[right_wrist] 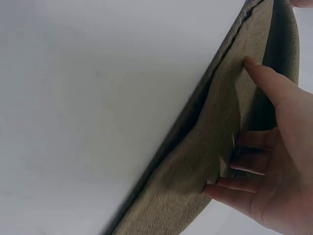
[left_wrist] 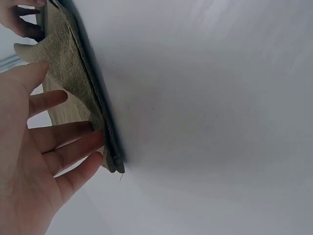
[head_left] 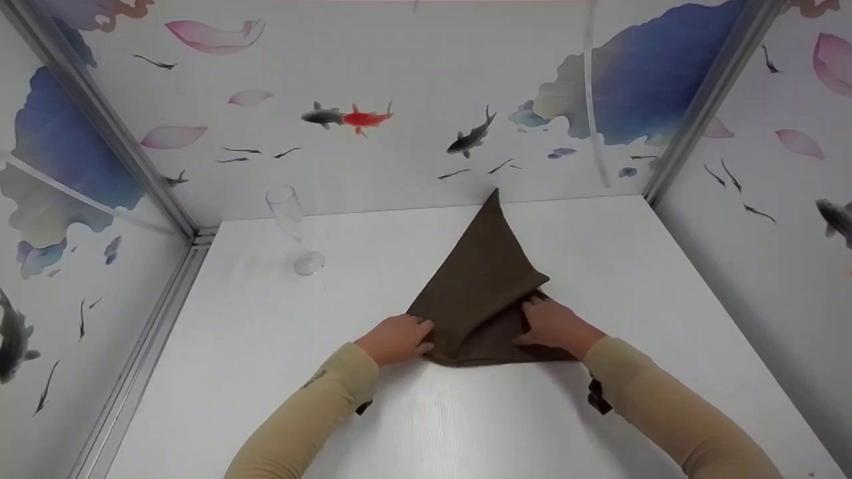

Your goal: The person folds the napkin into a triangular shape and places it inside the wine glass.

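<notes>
A brown cloth (head_left: 482,273) lies folded on the white table, its long point toward the back wall and one flap turned over its right part. At its left corner is my left hand (head_left: 394,339), fingertips on the folded layers; in the left wrist view its fingers (left_wrist: 73,134) are spread along the cloth's edge. My right hand (head_left: 559,327) touches the lower layer beside the flap. From the right wrist, the thumb (right_wrist: 264,78) and fingers (right_wrist: 234,193) appear spread apart on the cloth (right_wrist: 195,161), pressing its surface.
A clear stemmed flute glass (head_left: 309,263) stands upright at the back left of the white table (head_left: 266,372). White panels printed with fish and petals (head_left: 413,60) enclose the back and both sides, joined by metal corner posts (head_left: 715,100).
</notes>
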A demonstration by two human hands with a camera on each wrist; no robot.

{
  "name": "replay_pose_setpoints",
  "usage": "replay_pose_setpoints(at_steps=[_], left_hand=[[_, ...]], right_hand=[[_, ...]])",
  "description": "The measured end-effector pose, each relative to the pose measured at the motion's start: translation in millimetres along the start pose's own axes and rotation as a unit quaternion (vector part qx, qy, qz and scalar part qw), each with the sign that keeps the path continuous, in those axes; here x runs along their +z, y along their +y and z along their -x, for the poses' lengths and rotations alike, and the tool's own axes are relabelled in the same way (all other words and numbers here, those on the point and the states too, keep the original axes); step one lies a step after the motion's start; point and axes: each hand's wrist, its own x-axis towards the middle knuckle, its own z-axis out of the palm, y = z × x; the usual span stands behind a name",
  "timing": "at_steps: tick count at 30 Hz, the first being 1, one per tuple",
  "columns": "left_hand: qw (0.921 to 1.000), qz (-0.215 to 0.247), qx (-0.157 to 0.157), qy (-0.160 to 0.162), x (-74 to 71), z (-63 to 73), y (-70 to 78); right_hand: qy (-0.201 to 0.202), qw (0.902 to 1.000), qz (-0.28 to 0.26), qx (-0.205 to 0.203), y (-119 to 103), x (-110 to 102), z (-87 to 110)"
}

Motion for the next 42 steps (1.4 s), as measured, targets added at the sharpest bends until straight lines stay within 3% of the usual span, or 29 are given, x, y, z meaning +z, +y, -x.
replay_pose_setpoints(at_steps=[7, 13, 20, 27, 37, 42], left_hand=[[0.9983, -0.047, 0.035, 0.001, -3.0, 0.3, -3.5], [0.9981, -0.044, 0.036, -0.023, -0.9, -1.4, -5.6], [0.9978, -0.040, 0.051, -0.013, 3.2, -2.7, -5.4], [0.9930, -0.098, 0.064, -0.020, 3.8, -4.0, -3.8], [0.9960, -0.054, 0.062, -0.034, 2.2, -8.4, -7.8], [0.9977, -0.042, 0.042, -0.034, -3.3, -17.4, -15.6]], right_hand=[[0.002, 0.9996, -0.029, 0.005, 1, 3, -8.4], [0.000, 0.9987, -0.051, 0.000, 4, 1, -13.7], [-0.016, 0.9987, -0.047, 0.006, 2, -5, -18.5], [-0.015, 0.9985, -0.052, 0.010, 0, -10, -18.6], [0.002, 0.9998, -0.021, -0.007, -12, -13, -18.5], [0.011, 0.9999, 0.002, -0.012, -26, -11, -10.8]])
